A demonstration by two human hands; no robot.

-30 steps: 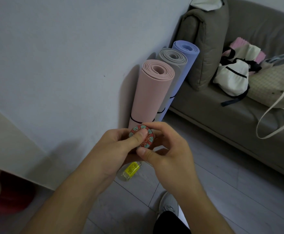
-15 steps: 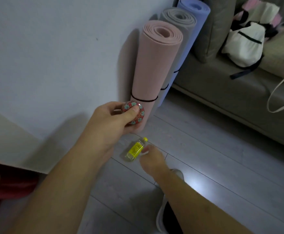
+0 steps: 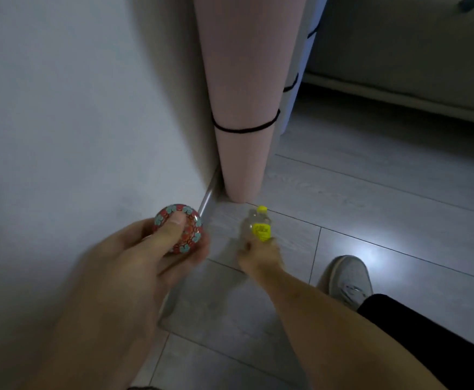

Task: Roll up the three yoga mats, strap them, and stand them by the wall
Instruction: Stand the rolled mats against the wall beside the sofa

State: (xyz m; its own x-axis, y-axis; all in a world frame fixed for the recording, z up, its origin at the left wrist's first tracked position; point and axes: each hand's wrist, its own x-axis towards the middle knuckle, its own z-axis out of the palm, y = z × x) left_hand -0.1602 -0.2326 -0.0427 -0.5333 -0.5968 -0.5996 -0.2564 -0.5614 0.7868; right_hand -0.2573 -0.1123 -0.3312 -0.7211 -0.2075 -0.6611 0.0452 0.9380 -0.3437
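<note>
Against the wall (image 3: 75, 94), the head view shows the pink mat (image 3: 244, 80) upright, its black strap (image 3: 244, 128) on; the mats behind it are only slivers. The left hand (image 3: 134, 266) grips a patterned round tin (image 3: 178, 229) as before. The right hand (image 3: 258, 256), half a second ago reaching down, now pinches the small yellow-capped bottle (image 3: 257, 225) on the floor (image 3: 371, 198). This looks like tidying after the mats.
</note>
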